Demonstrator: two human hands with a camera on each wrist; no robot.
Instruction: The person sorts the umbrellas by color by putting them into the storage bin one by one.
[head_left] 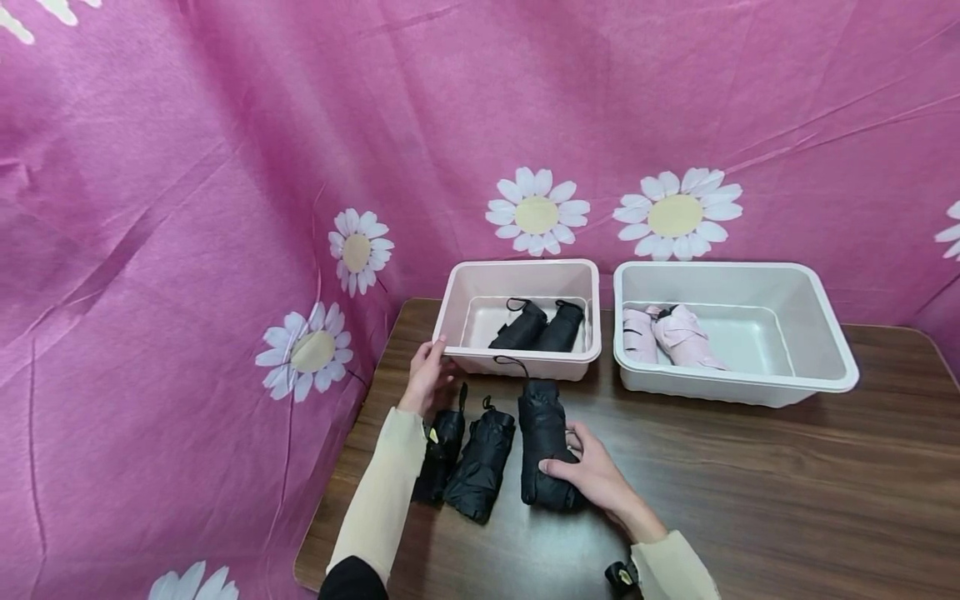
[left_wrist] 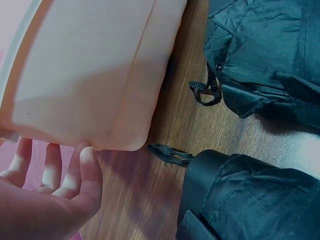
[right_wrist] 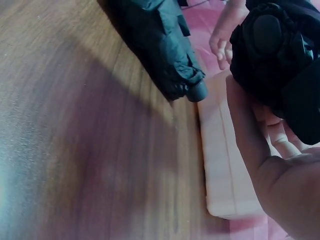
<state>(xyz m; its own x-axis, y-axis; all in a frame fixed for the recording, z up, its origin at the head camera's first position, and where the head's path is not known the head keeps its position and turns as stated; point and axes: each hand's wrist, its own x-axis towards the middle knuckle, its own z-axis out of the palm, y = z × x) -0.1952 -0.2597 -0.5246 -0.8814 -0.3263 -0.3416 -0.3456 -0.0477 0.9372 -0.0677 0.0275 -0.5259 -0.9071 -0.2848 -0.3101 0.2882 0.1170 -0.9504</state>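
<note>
My right hand (head_left: 592, 475) grips a black folded umbrella (head_left: 543, 442) around its lower part. The umbrella is raised over the table, its wrist loop toward the pinkish bin (head_left: 517, 362); the right wrist view shows its end (right_wrist: 267, 35) up close. My left hand (head_left: 426, 375) holds the front left corner of that bin, fingertips (left_wrist: 86, 152) against its wall. Two black folded umbrellas lie in the bin. Between my arms, another black umbrella (head_left: 482, 467) lies on the table beside a further one (head_left: 442, 454), partly hidden by my left sleeve.
To the right stands a whitish bin (head_left: 817, 325) with pale pink folded umbrellas (head_left: 686, 337) at its left end. Both bins are on the wooden table (head_left: 847, 467), close to a pink flowered cloth (head_left: 450, 125) hanging behind and at the left.
</note>
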